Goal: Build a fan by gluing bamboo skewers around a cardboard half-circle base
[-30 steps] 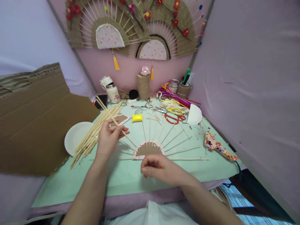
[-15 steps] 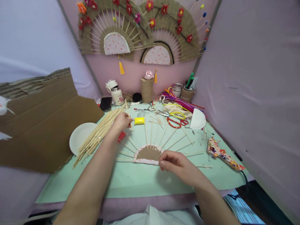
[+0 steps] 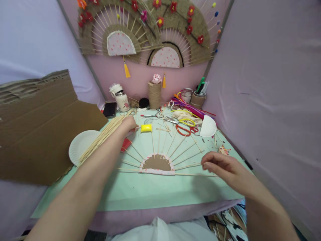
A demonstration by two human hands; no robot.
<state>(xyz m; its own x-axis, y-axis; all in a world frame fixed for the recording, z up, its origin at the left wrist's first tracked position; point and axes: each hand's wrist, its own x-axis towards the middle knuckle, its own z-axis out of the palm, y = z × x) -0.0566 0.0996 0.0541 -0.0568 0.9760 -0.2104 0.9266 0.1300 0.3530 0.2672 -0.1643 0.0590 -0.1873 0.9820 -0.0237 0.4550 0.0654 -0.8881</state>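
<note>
On the table lies a half-round cardboard piece (image 3: 156, 163) edged with pink-dotted white cloth. Thin wooden sticks (image 3: 176, 147) fan out from its curved edge, and one lies along each side of its base. My left hand (image 3: 129, 124) is closed beside the upper end of a bundle of wooden sticks (image 3: 101, 140); its fingertips are mostly hidden. My right hand (image 3: 220, 165) hovers over the right-hand sticks with curved fingers, thumb apart, and nothing visible in it. Behind it a flower-patterned glue gun (image 3: 224, 150) is mostly covered.
A yellow packet (image 3: 146, 128), a red piece (image 3: 125, 144), red-handled scissors (image 3: 183, 130) and yellow-handled scissors (image 3: 187, 122) lie behind the fan. A large cardboard sheet (image 3: 45, 140) and a paper plate (image 3: 80, 144) stand left. Finished fans (image 3: 121, 43) hang on the back wall.
My right hand has left the corner of the half-round cardboard and moved right, in front of the glue gun. My left hand stays by the stick bundle. The view has shifted slightly.
</note>
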